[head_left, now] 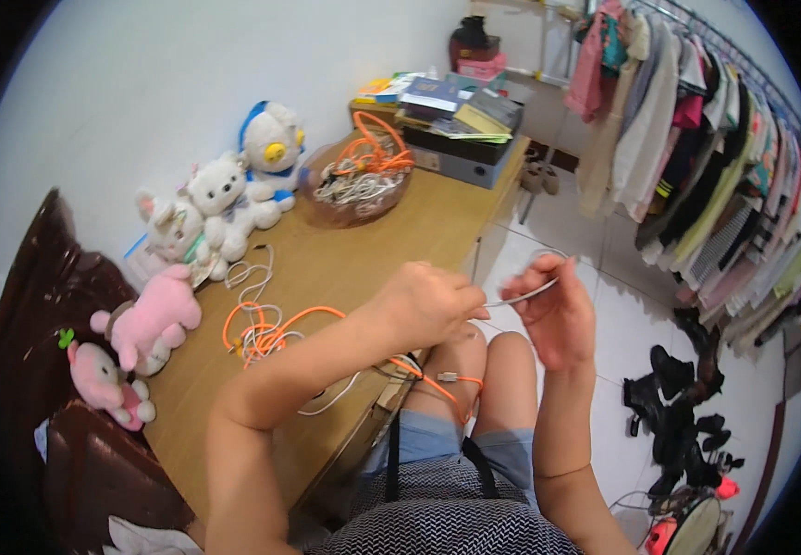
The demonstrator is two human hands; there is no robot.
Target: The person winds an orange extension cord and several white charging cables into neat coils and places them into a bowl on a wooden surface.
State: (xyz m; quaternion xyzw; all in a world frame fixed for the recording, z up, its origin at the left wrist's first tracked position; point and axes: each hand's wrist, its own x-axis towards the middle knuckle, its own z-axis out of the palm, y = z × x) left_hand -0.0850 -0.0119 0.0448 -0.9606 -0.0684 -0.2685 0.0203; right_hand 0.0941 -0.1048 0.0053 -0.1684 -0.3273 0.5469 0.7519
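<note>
A thin white cable (532, 294) spans the gap between my two hands, above my knees. My left hand (424, 303) is closed on one part of it, fingers pinched together. The cable runs on to my right hand (558, 310), whose curled, slightly blurred fingers hold it, with a small loop standing up behind the fingertips. Below my left forearm, an orange cable (303, 314) lies tangled with a white cable (260, 270) on the wooden table (419, 242). Part of the orange cable hangs over the table edge onto my lap, beside a pale plug (448, 376).
A clear bowl (350, 215) heaped with white and orange cables stands farther back. Plush toys (220, 194) line the wall side. Books (437, 97) sit on a grey box (461, 159) at the far end. Clothes (696, 139) hang at right above dark shoes (673, 388).
</note>
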